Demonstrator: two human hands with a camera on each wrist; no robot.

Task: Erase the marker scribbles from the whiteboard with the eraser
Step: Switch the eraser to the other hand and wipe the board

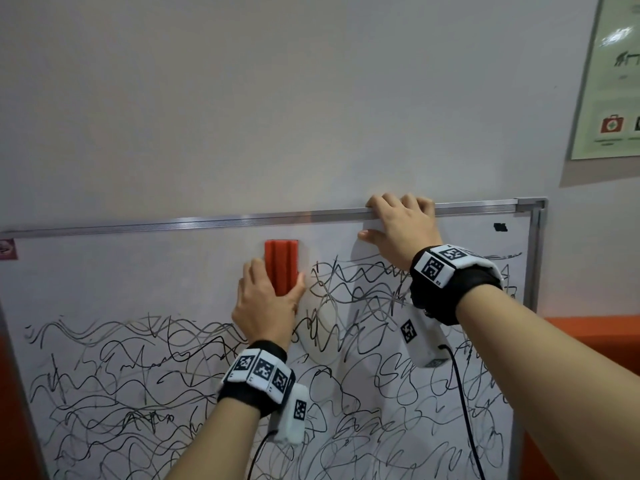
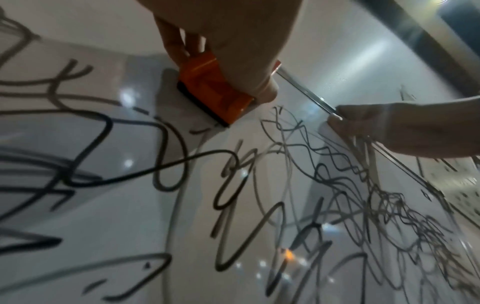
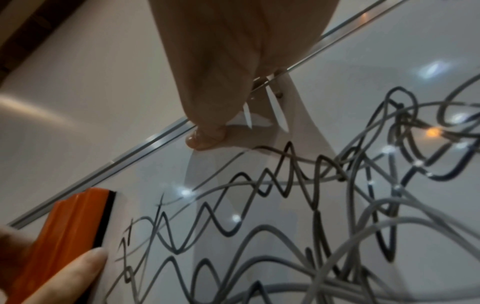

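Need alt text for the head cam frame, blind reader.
A person's left hand holds an orange eraser flat against a whiteboard, while the right hand grips the board's top frame. Black scribbles cover most of the board; the strip left of the eraser is clean.

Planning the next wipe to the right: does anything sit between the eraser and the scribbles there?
Nothing visible: the eraser, gripped by the left hand, borders the scribbles. The right hand grips the frame above them.
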